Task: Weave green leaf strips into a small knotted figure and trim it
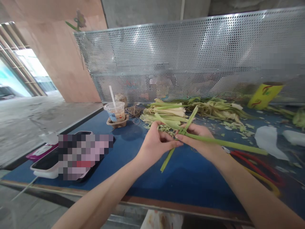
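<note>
Several long green leaf strips [221, 144] cross in a small woven knot between my two hands, above the blue tabletop. My left hand [156, 138] is closed, thumb and fingers pinching the strips from the left. On the other side my right hand [199, 135] grips the knot between thumb and fingers. One strip end points up, one hangs down below the fingers, and a long one reaches over my right forearm. Just behind my hands lies a pile of pale green leaf stalks [166, 109]. My fingers partly hide the knot.
A straw cup [115, 113] stands in a cardboard holder at left, beside phones [78, 156]. Red-handled scissors [257, 165] lie under my right forearm. Leaf scraps [214, 109], white paper [269, 141] and a yellow roll [265, 95] lie at right. A perforated metal panel [190, 57] closes the back.
</note>
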`<act>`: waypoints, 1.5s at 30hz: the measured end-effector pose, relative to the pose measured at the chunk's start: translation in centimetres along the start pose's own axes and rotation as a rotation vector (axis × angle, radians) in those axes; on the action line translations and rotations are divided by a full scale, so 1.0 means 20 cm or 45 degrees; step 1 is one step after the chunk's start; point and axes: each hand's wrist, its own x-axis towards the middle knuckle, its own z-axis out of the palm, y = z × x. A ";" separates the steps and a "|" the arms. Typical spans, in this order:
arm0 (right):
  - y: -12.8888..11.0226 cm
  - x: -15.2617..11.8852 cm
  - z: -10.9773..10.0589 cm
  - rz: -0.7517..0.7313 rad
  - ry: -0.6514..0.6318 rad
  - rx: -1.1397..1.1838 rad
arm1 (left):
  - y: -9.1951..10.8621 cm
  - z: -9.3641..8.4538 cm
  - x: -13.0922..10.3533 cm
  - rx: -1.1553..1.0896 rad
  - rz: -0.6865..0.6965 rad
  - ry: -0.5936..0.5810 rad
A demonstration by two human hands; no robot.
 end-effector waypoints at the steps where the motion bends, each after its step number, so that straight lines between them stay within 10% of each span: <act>1: 0.01 0.00 0.00 0.023 0.006 0.027 | 0.00 0.00 0.00 0.016 0.002 0.001; 11: 0.05 0.04 -0.02 -0.007 0.081 0.425 | 0.00 0.05 -0.03 0.155 0.049 0.049; 20: -0.03 -0.01 0.00 -0.043 -0.119 -0.054 | -0.01 0.01 0.00 0.240 0.226 0.177; 32: -0.02 -0.02 0.05 -0.005 0.050 -0.108 | -0.02 0.01 0.03 0.050 0.202 0.238; 45: 0.03 -0.01 0.09 0.019 0.157 0.357 | -0.01 -0.01 0.04 -0.114 0.235 0.373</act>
